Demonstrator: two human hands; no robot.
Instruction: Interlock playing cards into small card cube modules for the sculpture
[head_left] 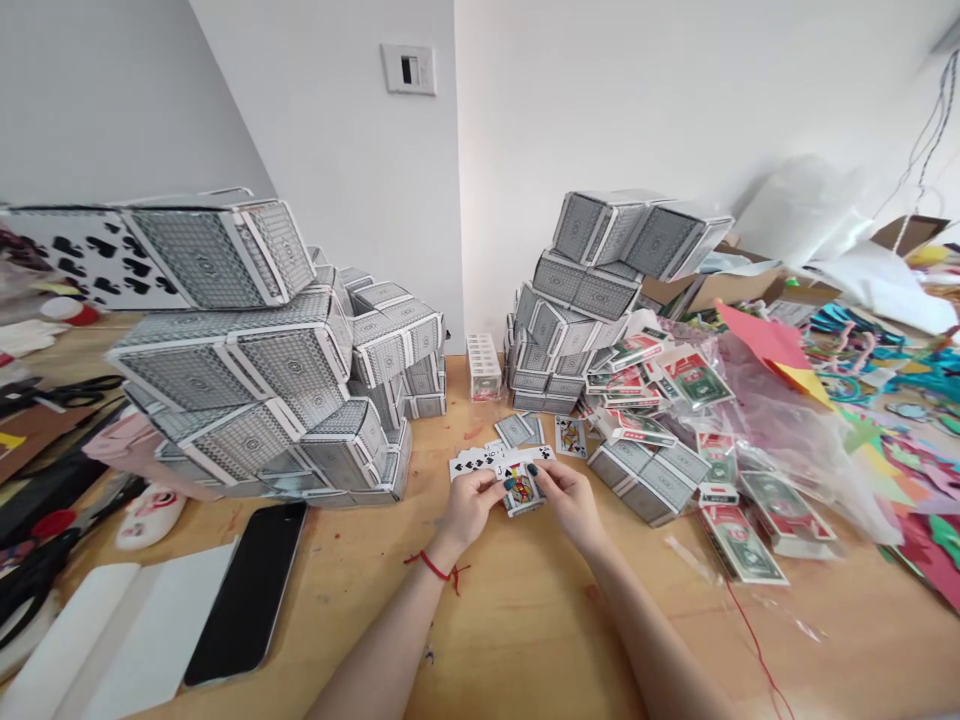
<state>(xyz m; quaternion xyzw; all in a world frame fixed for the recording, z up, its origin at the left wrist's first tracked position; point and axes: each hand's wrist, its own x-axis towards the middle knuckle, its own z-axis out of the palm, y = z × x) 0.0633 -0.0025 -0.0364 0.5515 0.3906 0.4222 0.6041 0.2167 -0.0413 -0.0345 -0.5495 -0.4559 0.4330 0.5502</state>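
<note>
Between my two hands, just above the table, is a jack playing card (523, 489), face up. My left hand (472, 505) pinches its left side, and a red string bracelet circles that wrist. My right hand (568, 498) pinches its right side near the top corner. Beyond my fingers lie fanned spade cards (469, 463), partly hidden by the hands. Grey-backed cards (517, 430) lie face down behind them, and a queen card (571, 437) lies face up to the right. A block folded from grey-backed cards (649, 478) rests right of my right hand.
Stacked card blocks (289, 360) rise at left, with another stack (574, 300) at back right. Red and green card boxes (742, 540) are heaped at right beside plastic wrap and coloured paper. A black phone (247, 590), an open notebook (150, 620) and scissors (34, 580) lie at left.
</note>
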